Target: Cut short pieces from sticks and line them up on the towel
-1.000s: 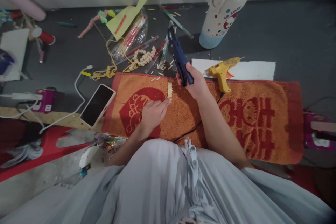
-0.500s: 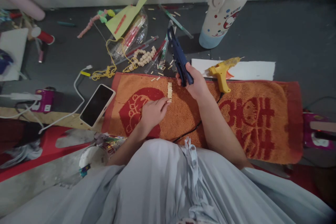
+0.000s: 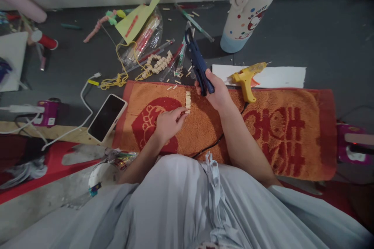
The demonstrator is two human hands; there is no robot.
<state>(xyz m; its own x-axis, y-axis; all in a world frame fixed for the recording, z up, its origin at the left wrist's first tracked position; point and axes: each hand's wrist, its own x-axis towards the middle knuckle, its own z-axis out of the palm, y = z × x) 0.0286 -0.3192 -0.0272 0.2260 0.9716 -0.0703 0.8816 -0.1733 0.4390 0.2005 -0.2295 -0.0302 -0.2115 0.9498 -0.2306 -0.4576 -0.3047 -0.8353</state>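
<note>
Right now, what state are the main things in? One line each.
Stick row: lined up on the towel
Towel: spread out
Left hand: at the stick row's near end
Blue tool: gripped; jaw opening unclear
Right hand: closed around the blue tool
Glue gun: lying down; power unclear
Phone: face up, screen dark
Bottle: upright
Cable plug: unconnected

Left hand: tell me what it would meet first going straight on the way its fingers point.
First, the near end of the row of short pale sticks; the left hand appears right at it, though contact is unclear. Beyond that, probably the blue tool in the right hand.
</note>
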